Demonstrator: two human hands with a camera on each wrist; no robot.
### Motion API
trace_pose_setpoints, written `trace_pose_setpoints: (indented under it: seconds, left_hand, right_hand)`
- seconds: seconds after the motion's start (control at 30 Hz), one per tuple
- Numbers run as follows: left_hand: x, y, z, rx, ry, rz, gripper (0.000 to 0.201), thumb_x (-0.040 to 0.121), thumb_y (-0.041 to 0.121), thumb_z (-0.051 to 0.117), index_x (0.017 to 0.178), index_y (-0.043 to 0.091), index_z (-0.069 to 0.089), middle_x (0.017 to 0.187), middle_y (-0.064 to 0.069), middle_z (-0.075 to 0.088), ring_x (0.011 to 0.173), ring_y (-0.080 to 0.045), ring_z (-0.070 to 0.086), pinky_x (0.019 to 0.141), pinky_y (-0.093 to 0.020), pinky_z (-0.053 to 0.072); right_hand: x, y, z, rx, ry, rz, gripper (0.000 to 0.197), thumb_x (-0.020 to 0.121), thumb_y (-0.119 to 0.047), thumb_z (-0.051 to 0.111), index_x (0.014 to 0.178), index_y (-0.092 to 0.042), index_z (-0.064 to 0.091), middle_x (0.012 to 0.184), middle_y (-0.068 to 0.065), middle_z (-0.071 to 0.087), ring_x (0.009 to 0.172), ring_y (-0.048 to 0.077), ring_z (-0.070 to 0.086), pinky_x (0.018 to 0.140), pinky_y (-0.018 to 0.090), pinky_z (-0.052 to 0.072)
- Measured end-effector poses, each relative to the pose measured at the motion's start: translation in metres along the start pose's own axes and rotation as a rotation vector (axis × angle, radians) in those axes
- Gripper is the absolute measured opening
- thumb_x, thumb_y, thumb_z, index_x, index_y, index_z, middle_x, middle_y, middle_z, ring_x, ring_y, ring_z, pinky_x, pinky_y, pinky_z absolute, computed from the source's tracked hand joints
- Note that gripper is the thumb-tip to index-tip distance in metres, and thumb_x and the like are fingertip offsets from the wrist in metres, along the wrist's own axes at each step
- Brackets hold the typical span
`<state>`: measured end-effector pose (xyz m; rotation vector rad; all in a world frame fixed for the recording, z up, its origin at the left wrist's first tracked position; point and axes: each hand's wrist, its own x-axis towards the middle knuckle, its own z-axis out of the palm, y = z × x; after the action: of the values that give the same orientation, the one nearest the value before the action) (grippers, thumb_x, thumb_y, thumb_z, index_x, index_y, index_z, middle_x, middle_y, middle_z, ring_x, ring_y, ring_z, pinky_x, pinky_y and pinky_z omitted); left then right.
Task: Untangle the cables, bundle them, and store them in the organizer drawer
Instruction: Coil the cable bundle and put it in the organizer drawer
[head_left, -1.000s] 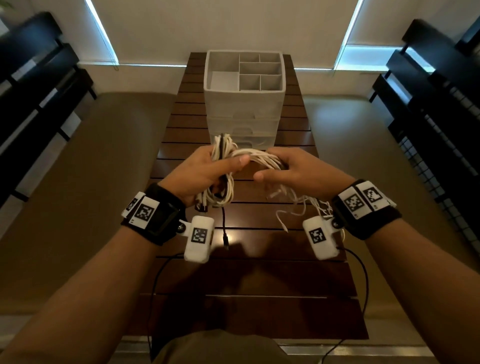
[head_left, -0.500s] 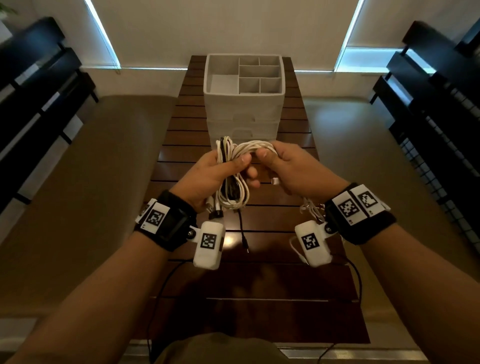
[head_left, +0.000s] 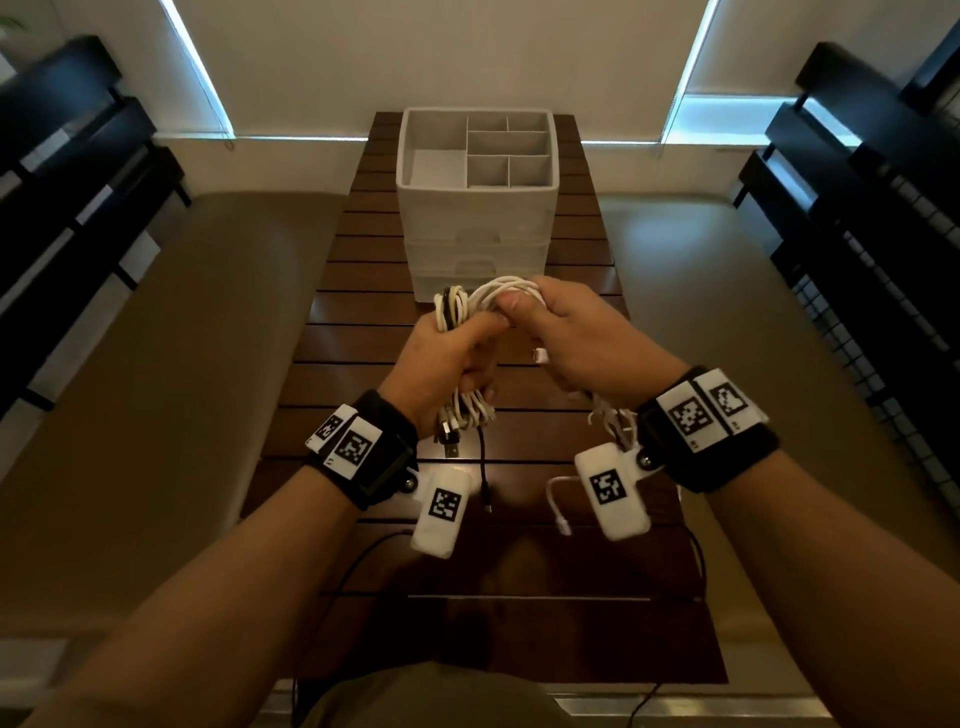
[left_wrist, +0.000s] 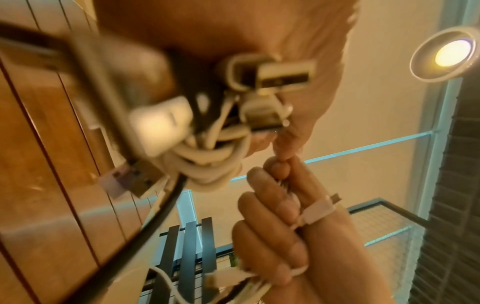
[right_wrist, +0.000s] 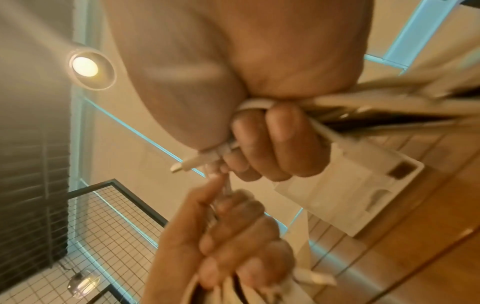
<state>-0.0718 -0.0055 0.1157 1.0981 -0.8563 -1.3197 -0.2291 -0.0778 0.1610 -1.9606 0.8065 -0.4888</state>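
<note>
My hands have closed together; both fists clench the cable bundle, seemingly almost coiled.

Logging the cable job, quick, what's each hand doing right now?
Left hand: closed around the coiled cable bundle.
Right hand: closed on the white cable loops, thumb pinching them.

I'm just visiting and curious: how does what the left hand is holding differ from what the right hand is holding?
The left hand grips a looped cable bundle mixing white and black cables, with plugs hanging below the fist. The right hand holds only white cables, arching over to the left hand, loose ends trailing by its wrist. Both hands have their fingers curled round cables, raised above the wooden table before the white organizer.
</note>
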Motion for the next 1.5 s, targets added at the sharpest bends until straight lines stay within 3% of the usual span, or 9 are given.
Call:
trace_pose_setpoints:
  seconds: [0.1,0.17,0.3,0.43,0.6,0.93,1.13,1.4,1.5]
  left_hand:
    - [0.001,0.008,-0.006,-0.092,-0.032,0.014,0.031,0.099,0.018,0.063,0.121,-0.003,0.063,0.053,0.005,0.033,0.040,-0.009,0.033,0.047,-0.031,0.045]
    - [0.004,0.014,-0.009,-0.128,-0.057,0.043,0.039,0.100,0.021,0.064,0.128,-0.006,0.060,0.056,0.005,0.031,0.041,-0.008,0.033,0.047,-0.030,0.046]
    - [0.000,0.015,0.002,-0.106,-0.039,0.047,0.029,0.095,0.033,0.075,0.103,0.006,0.069,0.057,0.003,0.044,0.045,-0.009,0.045,0.049,-0.029,0.050]
    - [-0.006,0.010,0.019,-0.088,0.078,0.032,0.030,0.087,0.032,0.076,0.104,0.007,0.071,0.086,-0.011,0.075,0.076,-0.026,0.074,0.063,-0.039,0.063]
    - [-0.005,0.008,0.023,-0.021,0.145,0.056,0.015,0.096,0.017,0.074,0.104,0.006,0.071,0.090,-0.007,0.079,0.088,-0.021,0.077,0.070,-0.029,0.060]
    - [-0.002,0.003,0.028,-0.106,0.313,0.012,0.036,0.092,0.025,0.080,0.109,-0.006,0.073,0.101,-0.024,0.077,0.091,-0.032,0.077,0.073,-0.036,0.062]
    - [0.003,0.003,0.017,-0.167,0.430,-0.019,0.020,0.085,0.021,0.085,0.093,0.007,0.073,0.086,-0.014,0.071,0.080,-0.028,0.071,0.069,-0.035,0.058]
    - [0.006,0.004,0.022,-0.249,0.450,0.000,0.017,0.086,0.015,0.082,0.091,0.007,0.067,0.073,-0.008,0.064,0.065,-0.022,0.067,0.065,-0.036,0.058]
    - [0.005,0.004,0.024,-0.292,0.422,-0.058,0.019,0.086,0.018,0.083,0.085,0.007,0.067,0.073,-0.009,0.063,0.064,-0.024,0.066,0.065,-0.037,0.059]
  right_hand:
    - [-0.008,0.006,0.006,0.232,-0.005,0.042,0.040,0.111,-0.040,0.043,0.123,-0.004,0.056,0.075,-0.002,0.055,0.057,0.016,0.050,0.048,0.029,0.044]
    - [-0.015,0.010,0.008,0.350,0.010,0.085,0.043,0.111,-0.041,0.041,0.118,-0.001,0.052,0.084,0.005,0.054,0.067,0.019,0.052,0.057,0.027,0.048]
    - [-0.019,0.009,0.025,0.386,0.081,0.028,0.043,0.113,-0.037,0.035,0.119,0.003,0.048,0.083,0.009,0.058,0.058,0.012,0.057,0.051,0.026,0.047]
    - [-0.014,0.010,0.035,0.255,0.141,0.018,0.033,0.113,-0.035,0.035,0.120,-0.009,0.054,0.084,0.012,0.060,0.055,0.016,0.056,0.047,0.027,0.051]
    - [-0.011,0.013,0.042,0.068,0.232,0.017,0.024,0.112,-0.030,0.039,0.120,-0.018,0.059,0.100,0.000,0.071,0.085,0.012,0.072,0.077,0.041,0.062]
    - [0.001,0.022,0.058,0.085,0.219,-0.084,0.023,0.107,-0.012,0.041,0.128,-0.010,0.049,0.123,0.010,0.054,0.111,0.015,0.060,0.093,0.029,0.056]
    - [-0.005,0.031,0.061,-0.062,0.126,-0.127,0.028,0.109,-0.032,0.043,0.129,-0.012,0.048,0.122,0.008,0.054,0.114,0.023,0.054,0.097,0.048,0.050]
    - [-0.011,0.031,0.047,-0.102,0.100,-0.238,0.030,0.109,-0.030,0.052,0.133,-0.013,0.053,0.115,0.004,0.056,0.104,0.014,0.054,0.087,0.018,0.043]
    - [-0.012,0.032,0.043,-0.135,0.175,-0.264,0.025,0.107,-0.027,0.057,0.126,-0.011,0.060,0.109,0.002,0.060,0.098,0.012,0.056,0.083,0.018,0.043]
